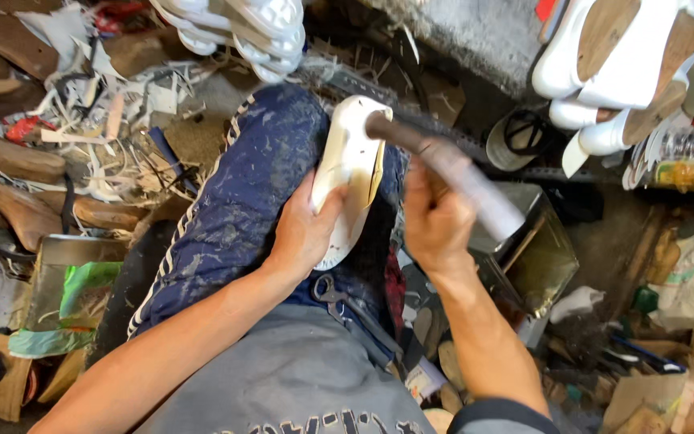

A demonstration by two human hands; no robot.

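At the right of the scene, just beside the right hand, a metal tin point(552, 257) with a square mouth stands on the cluttered floor. Its inside looks dark and greenish, and a thin stick leans in it; what else it holds I cannot tell. Further right and far, a small round tin point(516, 141) shows a dark ring in it. At the near left there is a shiny flat box point(62, 269) with a green plastic bag point(74, 309) lying partly over it.

The left hand point(305, 233) is closed around the near side of a white shoe point(351, 173). The thumb lies on top of the pale sole and the fingers go under it, so they are hidden. The shoe rests on the person's knee, in blue trousers point(238, 201) with white stripes and many stains, near the middle of the scene, with its toe pointing to the far side.

The right hand point(435, 221) is closed tightly around the handle of a hammer point(443, 165) (the handle is blurred). The dark head of the hammer touches the far part of the shoe.

On the far right, white shoe soles point(612, 56) are stacked. On the left, wooden shoe forms point(10, 161) lie among white scraps point(114, 104).
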